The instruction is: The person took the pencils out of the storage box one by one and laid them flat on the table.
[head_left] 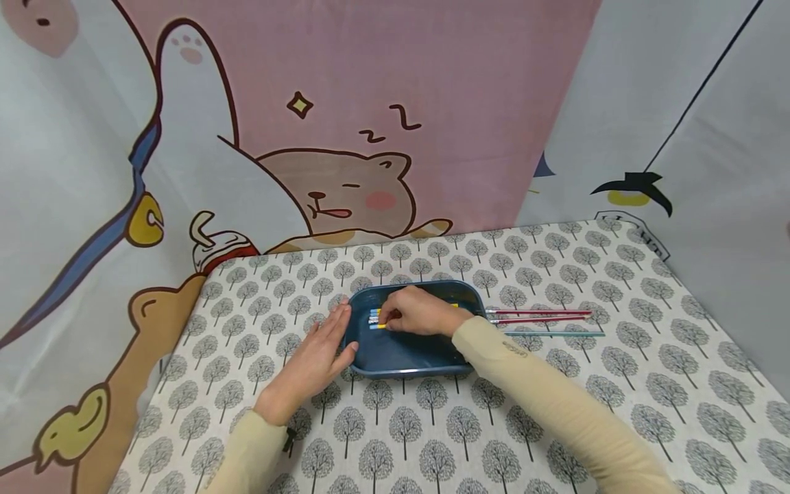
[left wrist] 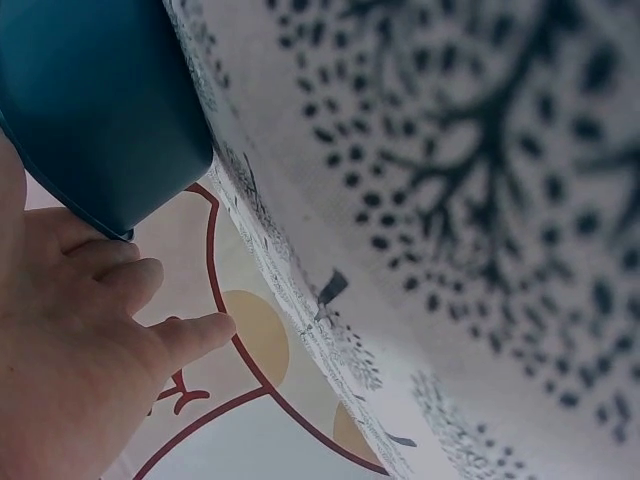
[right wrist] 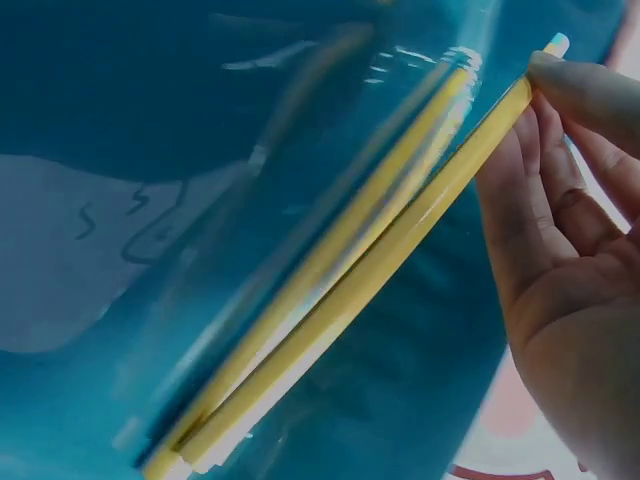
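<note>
A dark blue tray (head_left: 407, 360) sits on the patterned cloth, with several slim yellow pencils (right wrist: 335, 230) lying side by side in it. My right hand (head_left: 420, 312) reaches over the tray and pinches one yellow pencil (right wrist: 440, 185) near its light blue end, between thumb and fingers. The pencil's far end stays low, by the others. In the head view, the right hand and sleeve hide much of the pencils. My left hand (head_left: 324, 343) touches the tray's left rim with its fingers extended, and the left wrist view shows it against the tray's outer wall (left wrist: 110, 110).
Right of the tray lie two red-handled thin brushes (head_left: 543, 317) and a teal stick (head_left: 555, 334), partly beyond the rim. The table cloth (head_left: 404, 429) has a tree print. A cartoon curtain (head_left: 481, 103) hangs behind the table.
</note>
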Tool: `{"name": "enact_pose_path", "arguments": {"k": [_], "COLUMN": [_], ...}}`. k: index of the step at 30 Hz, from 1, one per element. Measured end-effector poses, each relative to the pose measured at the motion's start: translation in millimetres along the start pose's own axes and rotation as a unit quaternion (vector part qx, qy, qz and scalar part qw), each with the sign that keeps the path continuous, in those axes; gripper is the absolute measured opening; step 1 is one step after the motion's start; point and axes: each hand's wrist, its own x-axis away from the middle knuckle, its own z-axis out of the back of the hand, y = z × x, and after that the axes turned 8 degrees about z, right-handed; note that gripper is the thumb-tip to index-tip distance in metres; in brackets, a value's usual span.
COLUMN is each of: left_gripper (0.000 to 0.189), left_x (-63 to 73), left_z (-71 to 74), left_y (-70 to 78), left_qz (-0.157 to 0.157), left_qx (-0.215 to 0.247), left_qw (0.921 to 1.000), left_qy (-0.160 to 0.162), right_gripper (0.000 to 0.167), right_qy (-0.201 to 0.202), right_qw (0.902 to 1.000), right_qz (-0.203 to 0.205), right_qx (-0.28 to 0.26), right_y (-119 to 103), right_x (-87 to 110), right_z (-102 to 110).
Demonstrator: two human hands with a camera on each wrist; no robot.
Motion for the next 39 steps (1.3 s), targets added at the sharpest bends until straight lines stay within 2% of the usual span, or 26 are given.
{"name": "enact_pose_path", "arguments": {"k": [16,21,30,39], "left_gripper": [0.071,0.071,0.071,0.072], "left_x": [0.6,0.4,0.6,1.6], "left_z": [0.3,-0.1,-1.1,-2.7], "left_y": [-2.3,-2.0,-0.2,0.6], "left_qz": [0.002,0.0,0.003,0.008], "left_qx": [0.003,-0.002,-0.01,-0.02], "left_qw": [1.0,1.0,0.9999,0.9997], "left_qy": [0.004,0.008,0.009,0.012], "right_gripper": [0.016,0.016,0.017,0.018], "right_qy": [0.075,0.101,0.165,0.21], "right_qw": [0.9957,0.9933,0.9826,0.9741], "right_qz": [0.028,0.036,0.061,0.075], "right_qx": [-0.047,-0.044,-0.061,-0.038], "right_y": [-28,-38,-57,-68], "right_x": [6.7,12.0,30.6,52.1], "right_z": [35,46,69,84]}}
